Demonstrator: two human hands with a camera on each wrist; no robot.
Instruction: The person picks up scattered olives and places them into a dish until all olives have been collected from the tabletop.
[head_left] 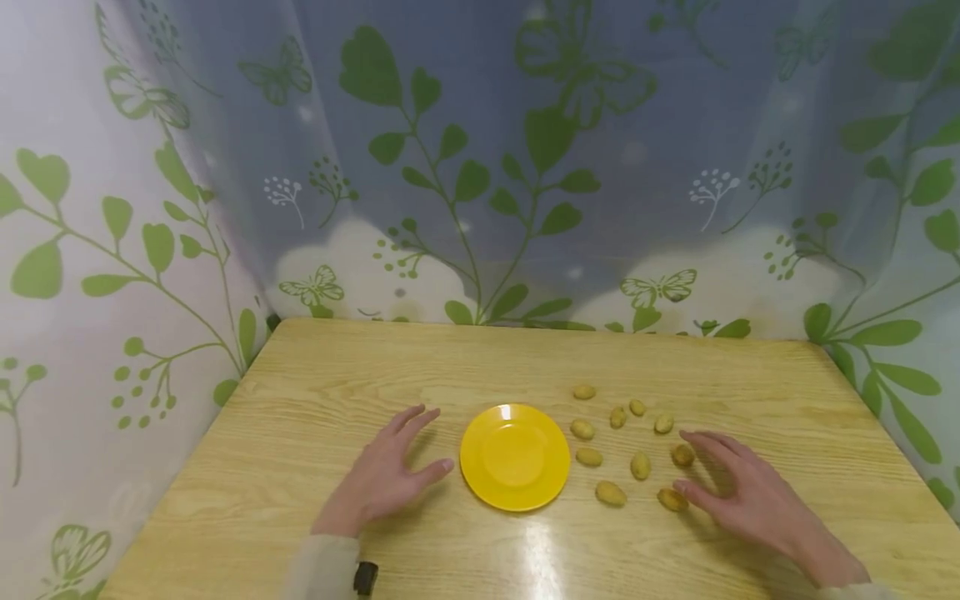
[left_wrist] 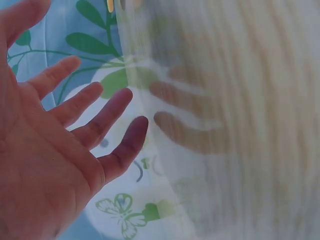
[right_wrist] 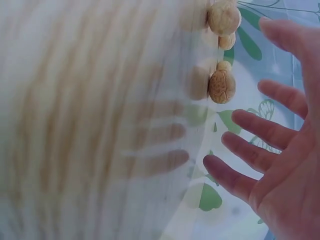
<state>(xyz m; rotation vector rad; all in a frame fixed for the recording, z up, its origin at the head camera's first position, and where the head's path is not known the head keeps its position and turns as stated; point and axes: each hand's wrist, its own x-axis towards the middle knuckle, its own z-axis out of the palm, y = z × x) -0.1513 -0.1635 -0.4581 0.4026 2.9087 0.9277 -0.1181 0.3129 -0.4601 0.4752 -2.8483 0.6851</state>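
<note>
1. Far left in my head view, the left hand (head_left: pixel 386 475) holds nothing; its fingers are spread, thumb apart, with the tip just beside the plate's left edge.

2. Next comes the yellow plate (head_left: pixel 513 454), flat on the bench (head_left: pixel 420 358) between the hands. (It is round, so it has no long axis.)

3. Right of the plate lie ten small, brownish nuts (head_left: pixel 640 465), or so I read them, scattered across to the right hand. Their long axes disagree: some run left to right, others point away from me.

4. The relation I'd watch is at the right end. The lower nut (head_left: pixel 672 499) lies by the right thumb's tip, its long axis roughly left to right, dipping slightly rightward; which end is its front I can't tell. The upper nut (head_left: pixel 682 455) sits between thumb and fingertips in this view, looking nearly round.

5. Farthest right, the right hand (head_left: pixel 757 504) is clearly the nearer one to these two, which lie to its left. Its fingers are spread and grip nothing; my right wrist view shows a gap to the nuts.
</note>
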